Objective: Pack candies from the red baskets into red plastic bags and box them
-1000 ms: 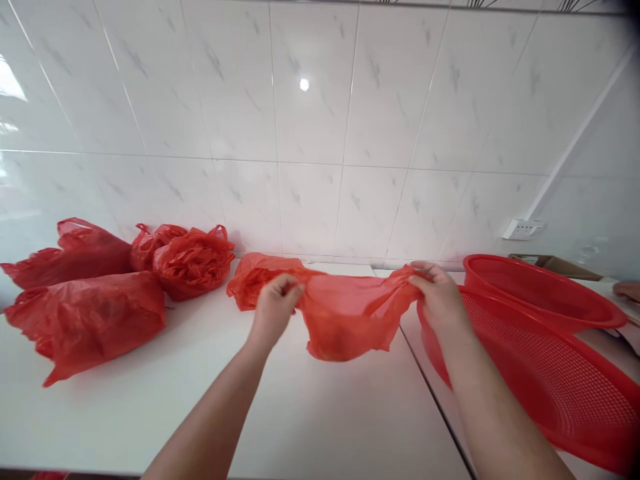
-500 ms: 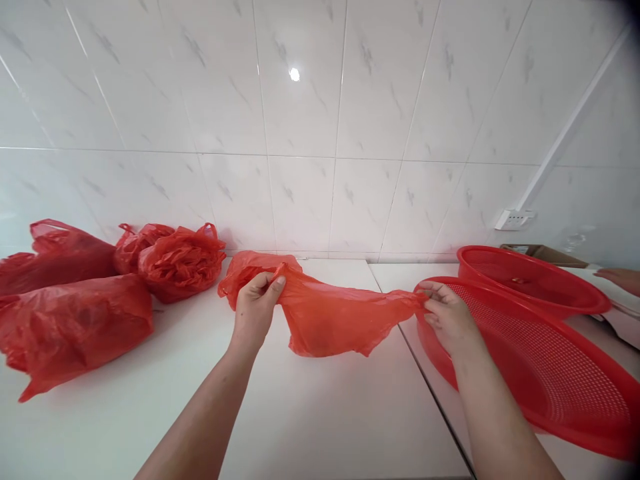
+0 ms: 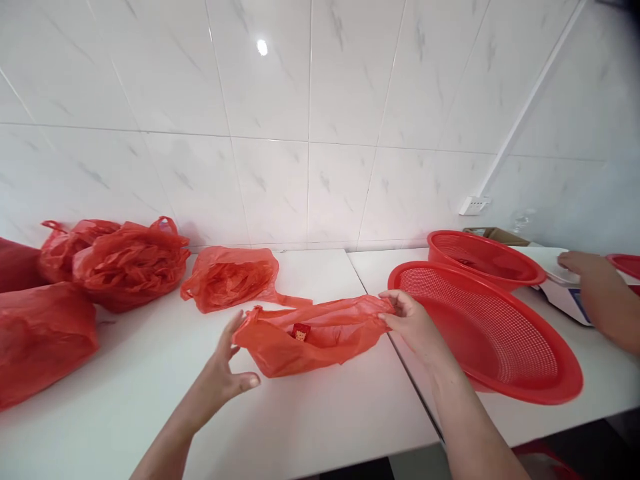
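Note:
A thin red plastic bag (image 3: 310,357) lies on the white table in front of me, its mouth parted. Inside it shows a small red packet (image 3: 301,332) with a pale printed figure. My right hand (image 3: 407,320) pinches the bag's right corner between thumb and fingers. At the left corner, my left hand (image 3: 225,367) has thumb and fingers spread wide, the fingertips beside or touching the plastic. Just behind lies another red plastic bag (image 3: 235,280), crumpled and open, with a strap trailing towards the one I hold.
Several filled red bags (image 3: 133,263) stand at the left. On the right are a large red perforated basket (image 3: 525,333) and a red basin (image 3: 487,257) behind it. Beyond, a co-worker's hand (image 3: 575,262) rests over a white scale (image 3: 563,297). A cardboard box (image 3: 497,235) sits near the wall.
The bag has come down from being stretched between both hands, and its mouth has opened, showing the packet. My left hand has let go of its corner. The view has turned right.

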The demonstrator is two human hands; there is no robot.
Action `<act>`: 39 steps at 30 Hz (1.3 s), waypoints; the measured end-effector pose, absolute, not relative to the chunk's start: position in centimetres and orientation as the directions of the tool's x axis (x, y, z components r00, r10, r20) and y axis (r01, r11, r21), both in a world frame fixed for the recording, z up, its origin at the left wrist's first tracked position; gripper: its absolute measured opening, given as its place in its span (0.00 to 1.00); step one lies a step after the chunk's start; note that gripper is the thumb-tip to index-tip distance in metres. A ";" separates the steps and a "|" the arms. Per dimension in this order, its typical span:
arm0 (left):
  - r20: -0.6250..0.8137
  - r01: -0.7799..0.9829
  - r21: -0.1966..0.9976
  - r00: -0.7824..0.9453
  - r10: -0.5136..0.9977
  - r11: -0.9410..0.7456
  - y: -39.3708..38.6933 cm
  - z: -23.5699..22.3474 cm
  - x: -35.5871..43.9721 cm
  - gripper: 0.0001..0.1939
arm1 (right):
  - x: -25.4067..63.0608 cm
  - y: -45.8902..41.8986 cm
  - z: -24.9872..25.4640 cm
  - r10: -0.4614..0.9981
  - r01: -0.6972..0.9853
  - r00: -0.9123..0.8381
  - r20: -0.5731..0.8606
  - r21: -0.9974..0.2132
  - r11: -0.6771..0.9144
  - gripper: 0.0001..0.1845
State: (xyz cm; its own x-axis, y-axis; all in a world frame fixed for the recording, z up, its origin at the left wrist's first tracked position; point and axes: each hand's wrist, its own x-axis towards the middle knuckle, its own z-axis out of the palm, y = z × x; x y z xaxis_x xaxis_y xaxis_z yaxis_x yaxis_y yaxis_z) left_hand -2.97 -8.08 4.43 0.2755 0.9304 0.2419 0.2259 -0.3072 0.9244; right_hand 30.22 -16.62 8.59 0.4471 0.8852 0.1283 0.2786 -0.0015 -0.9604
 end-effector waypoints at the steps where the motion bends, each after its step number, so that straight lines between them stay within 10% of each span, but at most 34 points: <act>1: 0.177 0.243 0.934 0.321 0.930 -0.261 -8.1 3.5 -2.6 0.42 | 30.3 -16.4 8.8 0.906 0.312 0.410 0.105 -0.950 -0.031 0.20; 5: 0.010 0.315 0.942 0.305 0.952 -0.111 -7.7 1.3 -1.2 0.10 | 32.2 -15.8 10.9 0.905 0.429 0.405 0.132 -0.901 -0.060 0.23; 9: 0.063 0.227 0.968 0.190 0.980 -0.106 -7.3 1.3 -0.8 0.01 | 34.4 -15.6 13.5 0.923 0.422 0.352 0.155 -0.907 -0.009 0.22; 15: 0.016 0.037 0.999 0.134 0.991 -0.022 -7.2 2.0 -0.1 0.08 | 33.5 -15.5 14.0 0.932 0.003 0.278 0.233 -0.970 0.241 0.21; 21: -0.023 0.267 0.963 0.159 0.987 -0.021 -7.5 2.0 -0.6 0.17 | 31.1 -16.4 9.6 0.784 0.130 0.526 0.330 -0.942 0.309 0.32; 27: 0.267 0.427 0.809 0.346 0.899 -0.404 -9.6 2.0 -0.8 0.43 | 28.2 -17.2 4.6 0.788 0.108 0.533 0.310 -0.948 0.299 0.50; 32: 0.456 0.427 0.626 0.478 0.751 -0.652 -10.3 3.2 0.9 0.48 | 28.1 -14.9 3.7 0.850 -0.059 0.396 0.348 -0.914 0.401 0.40; 35: 0.488 0.361 0.608 0.532 0.692 -0.707 -10.1 4.6 2.1 0.38 | 28.9 -12.6 4.1 0.894 -0.199 0.331 0.303 -0.903 0.380 0.36; 39: 0.328 0.146 0.877 0.515 0.792 -0.457 -9.6 7.4 2.7 0.07 | 28.6 -10.1 5.9 0.942 -0.375 0.263 0.209 -0.877 0.299 0.23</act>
